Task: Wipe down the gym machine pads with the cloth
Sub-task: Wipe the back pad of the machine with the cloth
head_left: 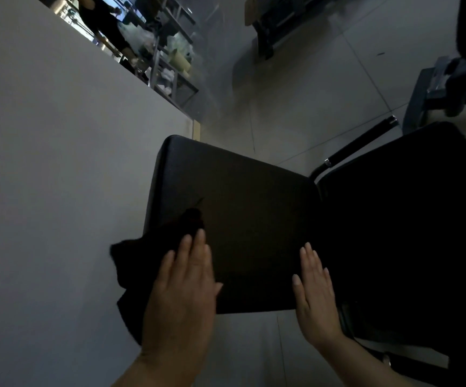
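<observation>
Our left hand [181, 286] presses the black cloth [153, 252] flat on the pad's [243, 219] near left corner, fingers straight and together. Our right hand [315, 297] lies flat at the pad's right edge, fingers slightly spread. The cloth looks soft and light, the pad firm, probably slick.

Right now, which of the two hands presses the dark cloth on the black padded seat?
The left hand presses the dark cloth flat on the black padded seat; the right hand lies bare on the pad.

Black cloth [142, 263] on black pad [243, 224], pale grey wall [58, 163] and floor [310, 93]
</observation>
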Available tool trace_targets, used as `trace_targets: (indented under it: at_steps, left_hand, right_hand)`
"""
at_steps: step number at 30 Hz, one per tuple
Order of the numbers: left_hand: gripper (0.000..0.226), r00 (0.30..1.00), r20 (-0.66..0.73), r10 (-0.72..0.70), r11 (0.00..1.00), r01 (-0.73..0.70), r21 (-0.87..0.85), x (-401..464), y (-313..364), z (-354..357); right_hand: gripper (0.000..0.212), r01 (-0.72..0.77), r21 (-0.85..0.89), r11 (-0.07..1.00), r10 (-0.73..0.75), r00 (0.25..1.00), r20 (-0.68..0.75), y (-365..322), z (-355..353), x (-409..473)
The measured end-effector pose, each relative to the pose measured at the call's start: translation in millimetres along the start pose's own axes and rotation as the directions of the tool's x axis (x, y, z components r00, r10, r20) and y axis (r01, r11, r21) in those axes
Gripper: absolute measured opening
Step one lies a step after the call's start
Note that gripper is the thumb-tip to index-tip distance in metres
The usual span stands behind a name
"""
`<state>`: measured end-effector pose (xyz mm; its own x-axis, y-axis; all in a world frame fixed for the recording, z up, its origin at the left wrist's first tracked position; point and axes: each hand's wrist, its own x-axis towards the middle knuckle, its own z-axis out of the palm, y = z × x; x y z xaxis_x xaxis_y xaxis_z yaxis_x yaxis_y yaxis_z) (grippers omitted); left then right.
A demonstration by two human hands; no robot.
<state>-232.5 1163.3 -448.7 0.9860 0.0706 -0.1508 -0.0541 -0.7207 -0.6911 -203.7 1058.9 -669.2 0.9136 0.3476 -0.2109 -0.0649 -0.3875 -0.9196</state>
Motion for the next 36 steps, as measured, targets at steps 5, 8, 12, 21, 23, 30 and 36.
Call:
trace_targets:
  at_steps: [5, 8, 12, 21, 23, 30, 36]
  left_hand:
    - [0.063, 0.954, 0.189, 0.233, 0.968, -0.246, 0.049, 40.1, 87.7, 14.0]
    - [0.06, 0.929, 0.225, 0.293, 0.955, -0.296, -0.019, 45.7, 102.3, 23.4]
    - [0.074, 0.97, 0.173, 0.172, 0.971, -0.137, -0.195, 28.0, 52.1, 2.4]
    - [0.053, 0.984, 0.163, 0.073, 0.995, -0.06, -0.082, 34.6, -20.8, -26.7]
    - [0.056, 0.984, 0.169, 0.054, 0.996, -0.066, 0.064, 77.4, -21.3, -31.4]
    - [0.057, 0.981, 0.194, 0.021, 0.982, -0.057, 0.183, 106.1, -33.0, -27.2]
    - [0.056, 0.915, 0.335, 0.226, 0.97, -0.243, 0.01, 45.9, -32.4, -37.5]
  right_hand:
    - [0.073, 0.015, 0.051, 0.999, -0.015, 1.0, -0.009, 8.0, 5.2, 2.0]
    - [0.076, 0.027, 0.053, 0.998, -0.027, 1.0, -0.007, 8.0, 4.3, 2.5]
    - [0.074, 0.007, 0.029, 1.0, -0.007, 1.0, -0.03, 7.0, 4.5, 1.7]
    - [0.058, -0.001, 0.035, 0.999, 0.003, 0.998, -0.067, 5.2, 5.8, 1.3]
    - [0.058, 0.001, 0.029, 1.0, 0.001, 0.997, -0.076, 6.2, 6.8, 1.2]
    - [0.058, -0.014, 0.032, 0.999, 0.017, 0.997, -0.082, 5.8, 8.6, 2.4]
    - [0.062, -0.032, 0.023, 0.999, 0.033, 0.997, -0.063, 1.9, 5.9, 4.9]
